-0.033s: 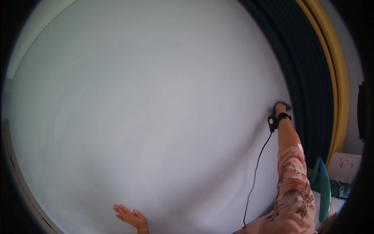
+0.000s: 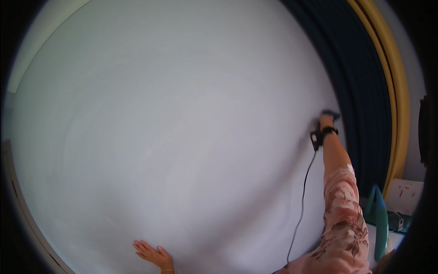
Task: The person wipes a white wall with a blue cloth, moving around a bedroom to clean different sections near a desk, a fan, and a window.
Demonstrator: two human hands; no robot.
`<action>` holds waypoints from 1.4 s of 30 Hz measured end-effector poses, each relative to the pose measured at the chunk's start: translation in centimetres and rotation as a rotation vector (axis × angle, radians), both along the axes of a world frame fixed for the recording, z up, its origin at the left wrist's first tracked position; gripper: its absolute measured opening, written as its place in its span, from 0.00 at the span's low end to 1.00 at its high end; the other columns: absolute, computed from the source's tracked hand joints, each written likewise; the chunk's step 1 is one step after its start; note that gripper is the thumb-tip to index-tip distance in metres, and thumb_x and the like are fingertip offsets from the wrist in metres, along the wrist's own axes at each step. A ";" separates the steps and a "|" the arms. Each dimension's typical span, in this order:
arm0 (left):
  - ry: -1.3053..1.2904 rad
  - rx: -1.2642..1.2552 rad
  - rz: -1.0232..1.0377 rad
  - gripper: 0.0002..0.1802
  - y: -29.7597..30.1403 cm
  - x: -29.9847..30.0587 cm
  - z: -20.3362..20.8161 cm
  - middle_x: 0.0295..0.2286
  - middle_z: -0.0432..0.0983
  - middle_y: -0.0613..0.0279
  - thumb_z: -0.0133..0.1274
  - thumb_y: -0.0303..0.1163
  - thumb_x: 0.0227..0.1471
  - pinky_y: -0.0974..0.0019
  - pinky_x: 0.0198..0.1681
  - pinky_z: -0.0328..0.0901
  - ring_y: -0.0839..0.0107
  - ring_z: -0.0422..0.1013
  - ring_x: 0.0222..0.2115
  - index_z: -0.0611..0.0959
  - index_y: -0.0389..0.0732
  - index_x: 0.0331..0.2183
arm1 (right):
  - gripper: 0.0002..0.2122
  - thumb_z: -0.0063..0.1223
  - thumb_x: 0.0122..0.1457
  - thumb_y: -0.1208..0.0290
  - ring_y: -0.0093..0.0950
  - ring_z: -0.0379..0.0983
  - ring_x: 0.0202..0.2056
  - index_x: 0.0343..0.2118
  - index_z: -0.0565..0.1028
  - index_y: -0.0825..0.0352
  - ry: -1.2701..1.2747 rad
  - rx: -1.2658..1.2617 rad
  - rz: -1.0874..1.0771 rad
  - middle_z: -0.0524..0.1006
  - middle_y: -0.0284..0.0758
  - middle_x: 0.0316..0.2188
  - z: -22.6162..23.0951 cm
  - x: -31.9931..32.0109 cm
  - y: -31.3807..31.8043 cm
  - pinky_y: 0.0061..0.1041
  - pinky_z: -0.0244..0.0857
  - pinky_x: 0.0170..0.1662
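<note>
A broad, smooth pale grey surface (image 2: 182, 118) fills most of the view. On its lower part my left hand (image 2: 154, 255) lies flat with the fingers spread and holds nothing. My right arm, in a pink floral sleeve, stretches up along the right side. At its end my right hand (image 2: 326, 121), a little blurred, is closed on a dark blue cloth (image 2: 331, 113) against the surface, close to the dark blue curtain. Part of the cloth is hidden behind the fingers. A black strap and a small black device (image 2: 315, 139) sit at my right wrist.
A black cable (image 2: 302, 201) hangs from the device toward my shoulder. The dark blue curtain (image 2: 360, 91) and a yellow curtain strip (image 2: 399, 91) border the right side. At the lower right are a teal curved object (image 2: 380, 228) and a white box (image 2: 406, 194).
My right hand has slid the cloth slightly up and to the left along the surface, the device and cable moving with it. My left hand stays in place.
</note>
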State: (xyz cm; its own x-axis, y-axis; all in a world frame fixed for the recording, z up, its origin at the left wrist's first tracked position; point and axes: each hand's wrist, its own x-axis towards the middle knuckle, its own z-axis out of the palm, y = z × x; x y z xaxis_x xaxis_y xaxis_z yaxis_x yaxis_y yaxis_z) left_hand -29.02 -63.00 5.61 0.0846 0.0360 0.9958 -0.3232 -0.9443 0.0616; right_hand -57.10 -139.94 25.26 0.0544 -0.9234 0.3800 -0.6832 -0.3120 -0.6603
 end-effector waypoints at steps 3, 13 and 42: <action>0.044 -0.031 -0.133 0.35 0.3 -0.1 0.1 0.61 0.39 0.46 0.34 0.48 0.57 0.35 0.58 0.27 0.46 0.33 0.62 0.52 0.36 0.60 | 0.18 0.41 0.56 0.62 0.46 0.70 0.43 0.40 0.73 0.72 -1.041 -0.338 0.224 0.74 0.47 0.40 14.3 1.7 7.2 0.39 0.67 0.43; 0.146 0.295 -0.293 0.41 -7.4 -7.5 6.2 0.60 0.41 0.40 0.44 0.46 0.50 0.27 0.55 0.25 0.42 0.36 0.61 0.52 0.39 0.60 | 0.18 0.52 0.52 0.69 0.38 0.61 0.54 0.48 0.69 0.55 -0.308 -1.618 0.912 0.64 0.39 0.52 31.2 11.8 48.0 0.36 0.57 0.56; -0.041 0.627 -0.098 0.39 -0.9 -7.6 41.5 0.58 0.49 0.45 0.47 0.57 0.49 0.22 0.51 0.30 0.34 0.42 0.58 0.64 0.40 0.54 | 0.14 0.50 0.46 0.72 0.42 0.70 0.46 0.38 0.76 0.65 0.483 0.071 0.042 0.73 0.47 0.42 3.5 2.1 -6.4 0.38 0.62 0.51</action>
